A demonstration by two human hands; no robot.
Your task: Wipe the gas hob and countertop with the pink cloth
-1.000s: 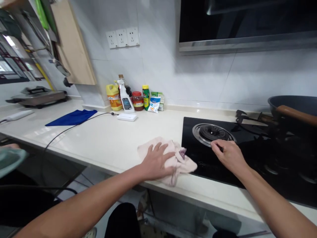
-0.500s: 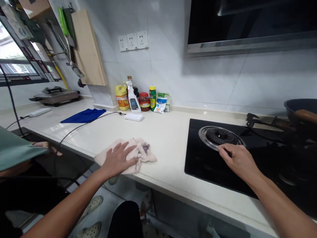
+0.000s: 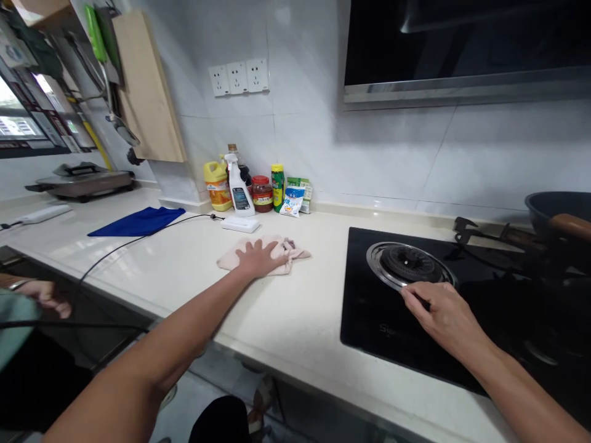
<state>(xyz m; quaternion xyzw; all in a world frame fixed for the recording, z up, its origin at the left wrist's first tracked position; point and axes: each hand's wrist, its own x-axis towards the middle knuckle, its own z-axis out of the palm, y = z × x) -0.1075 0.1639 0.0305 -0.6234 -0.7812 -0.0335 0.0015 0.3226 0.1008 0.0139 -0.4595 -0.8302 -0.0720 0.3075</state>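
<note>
My left hand (image 3: 257, 258) lies flat with spread fingers on a crumpled pale pink cloth (image 3: 229, 259). The cloth is pressed to the white countertop (image 3: 286, 314), a dark patch at its right end. Over the black glass gas hob (image 3: 369, 314), my right hand (image 3: 441, 311) is closed in a pinch, thumb against forefinger. Its fingertips are at the front edge of the burner's silver ring (image 3: 375, 264); whether they grip anything is hidden. The round black burner (image 3: 409, 261) sits inside that ring.
Along the wall stand a yellow jug (image 3: 217, 187), a white spray bottle (image 3: 239, 189), a red-lidded jar (image 3: 262, 195) and packets. A white power bank (image 3: 241, 224) with a cable and a blue cloth (image 3: 138, 221) lie left. A wok (image 3: 554, 203) is right; another person's hand (image 3: 46, 296) is at left.
My left hand has pushed the pink cloth away from the counter's front edge, toward the wall and slightly right. My right hand stays by the burner. The view has shifted a little.
</note>
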